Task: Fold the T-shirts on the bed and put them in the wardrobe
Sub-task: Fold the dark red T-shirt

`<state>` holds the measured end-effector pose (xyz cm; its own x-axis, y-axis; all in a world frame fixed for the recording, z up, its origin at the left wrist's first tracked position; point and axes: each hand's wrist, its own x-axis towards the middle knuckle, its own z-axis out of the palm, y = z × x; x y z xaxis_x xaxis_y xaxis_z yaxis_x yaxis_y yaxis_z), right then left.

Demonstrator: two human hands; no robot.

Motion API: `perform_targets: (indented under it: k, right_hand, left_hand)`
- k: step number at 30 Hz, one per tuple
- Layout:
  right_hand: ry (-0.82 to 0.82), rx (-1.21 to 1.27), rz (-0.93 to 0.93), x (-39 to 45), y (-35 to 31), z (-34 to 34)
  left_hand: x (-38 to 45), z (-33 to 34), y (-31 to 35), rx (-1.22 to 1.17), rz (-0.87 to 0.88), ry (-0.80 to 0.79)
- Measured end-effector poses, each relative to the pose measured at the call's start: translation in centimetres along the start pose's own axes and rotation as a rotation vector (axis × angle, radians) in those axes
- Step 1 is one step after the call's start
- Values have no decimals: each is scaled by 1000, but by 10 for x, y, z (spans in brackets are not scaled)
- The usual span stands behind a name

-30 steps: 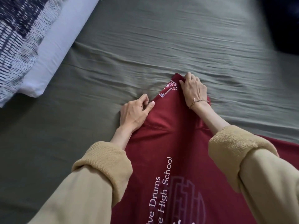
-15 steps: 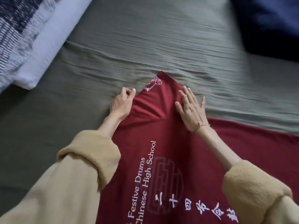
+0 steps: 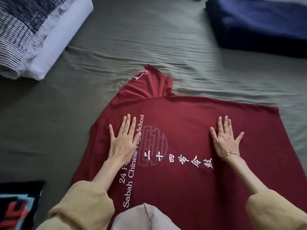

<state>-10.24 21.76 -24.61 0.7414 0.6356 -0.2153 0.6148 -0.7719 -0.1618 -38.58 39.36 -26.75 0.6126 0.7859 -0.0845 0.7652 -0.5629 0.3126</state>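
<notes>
Two hands lie palm-down on a dark red T-shirt spread at centre frame on the olive-green bed: left hand w/ fingers straight, slightly spread, over the white print; right hand w/ fingers fanned wide, bracelet at wrist. White pillow & patterned blanket upper left, folded navy fabric upper right, black printed cloth lower left.

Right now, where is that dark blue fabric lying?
In the head view, the dark blue fabric lies at the far right of the bed, beyond the red T-shirt and across from the pillows.
</notes>
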Motion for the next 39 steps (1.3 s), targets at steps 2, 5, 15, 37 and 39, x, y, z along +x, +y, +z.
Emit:
perform_targets:
  k: [2, 5, 15, 37, 39]
  right_hand:
    - [-12, -10, -11, -20, 11, 4]
    - [-8, 17, -6, -55, 27, 11]
    - [-16, 7, 52, -145, 93, 20]
    - [-61, 26, -235, -293, 177, 29]
    - [-75, 76, -295, -300, 180, 29]
  left_hand:
    - [-19, 2, 8, 10, 6, -9]
    - [-56, 10, 22, 35, 18, 14]
    - [-158, 17, 32, 73, -71, -142]
    - [-326, 35, 71, 117, -59, -159]
    - [-332, 36, 81, 78, -44, -156]
